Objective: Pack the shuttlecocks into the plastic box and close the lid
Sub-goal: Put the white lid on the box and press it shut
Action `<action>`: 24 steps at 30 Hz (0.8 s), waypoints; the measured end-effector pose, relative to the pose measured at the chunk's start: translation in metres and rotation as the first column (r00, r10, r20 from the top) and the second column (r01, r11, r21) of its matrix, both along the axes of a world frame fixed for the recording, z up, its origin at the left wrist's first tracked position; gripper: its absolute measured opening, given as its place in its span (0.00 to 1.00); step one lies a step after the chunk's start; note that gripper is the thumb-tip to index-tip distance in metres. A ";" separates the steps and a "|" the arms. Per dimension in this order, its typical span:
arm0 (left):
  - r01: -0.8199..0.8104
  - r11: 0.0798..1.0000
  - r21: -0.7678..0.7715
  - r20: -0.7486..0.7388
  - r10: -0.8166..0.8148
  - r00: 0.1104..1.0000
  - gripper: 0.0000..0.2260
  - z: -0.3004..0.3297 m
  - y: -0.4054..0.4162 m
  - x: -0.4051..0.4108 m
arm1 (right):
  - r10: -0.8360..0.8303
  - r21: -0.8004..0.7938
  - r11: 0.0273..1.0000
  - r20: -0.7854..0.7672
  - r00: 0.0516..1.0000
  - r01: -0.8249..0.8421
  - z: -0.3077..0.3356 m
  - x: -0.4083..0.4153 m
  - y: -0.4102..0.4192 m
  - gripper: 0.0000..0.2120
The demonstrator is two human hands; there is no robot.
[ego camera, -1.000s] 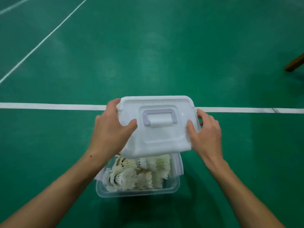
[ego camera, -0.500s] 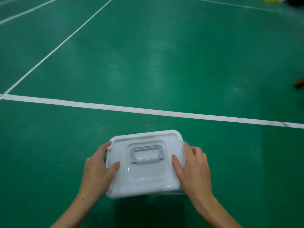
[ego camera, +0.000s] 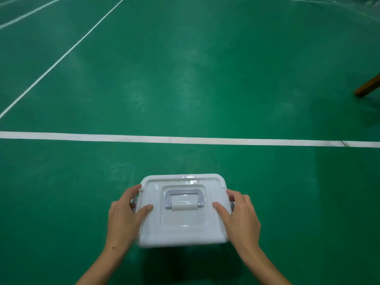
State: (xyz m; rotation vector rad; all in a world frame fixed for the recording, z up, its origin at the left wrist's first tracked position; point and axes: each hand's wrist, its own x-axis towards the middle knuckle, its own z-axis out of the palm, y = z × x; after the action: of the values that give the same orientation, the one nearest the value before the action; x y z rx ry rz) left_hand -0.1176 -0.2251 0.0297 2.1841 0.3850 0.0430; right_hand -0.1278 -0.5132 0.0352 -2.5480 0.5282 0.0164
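Note:
The white lid (ego camera: 183,223) with a grey folding handle (ego camera: 184,198) lies flat on top of the plastic box, which stands on the green court floor. The lid covers the box, so the shuttlecocks are hidden. My left hand (ego camera: 125,217) grips the lid's left edge, thumb on top and fingers curled over the side by the latch. On the opposite side my right hand (ego camera: 240,218) grips the right edge the same way, thumb on the lid and fingers round the side.
A white court line (ego camera: 185,139) crosses the floor beyond the box, and a thinner line (ego camera: 61,56) runs diagonally at the left. A brown wooden leg (ego camera: 368,86) juts in at the right edge.
One second ago both hands held the lid tilted above the open box with shuttlecocks showing. The lid has come down onto the box and now sits flat, hiding them.

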 end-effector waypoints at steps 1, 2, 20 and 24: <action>-0.004 1.000 0.011 -0.005 0.005 1.000 0.27 -0.003 0.000 0.000 | -0.010 -0.001 1.000 0.004 1.000 0.010 -0.003 0.000 -0.001 0.24; -0.011 1.000 0.022 -0.003 0.011 1.000 0.27 -0.006 0.002 -0.001 | -0.021 -0.003 1.000 0.004 1.000 0.021 -0.005 0.000 -0.001 0.25; -0.201 0.978 -0.056 -0.184 0.188 0.965 0.26 -0.005 -0.006 0.000 | -0.193 0.214 0.953 -0.122 0.974 0.216 -0.007 0.001 0.002 0.24; -0.220 0.975 -0.029 -0.083 0.217 0.973 0.18 -0.007 -0.017 -0.005 | -0.196 0.185 0.962 -0.035 0.980 0.199 -0.007 -0.003 0.010 0.19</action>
State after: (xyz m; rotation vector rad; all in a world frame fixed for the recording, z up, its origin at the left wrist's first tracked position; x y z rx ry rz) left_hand -0.1230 -0.2420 0.0223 2.1018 0.6651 0.0697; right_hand -0.1308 -0.5033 0.0283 -2.3034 0.7490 0.0143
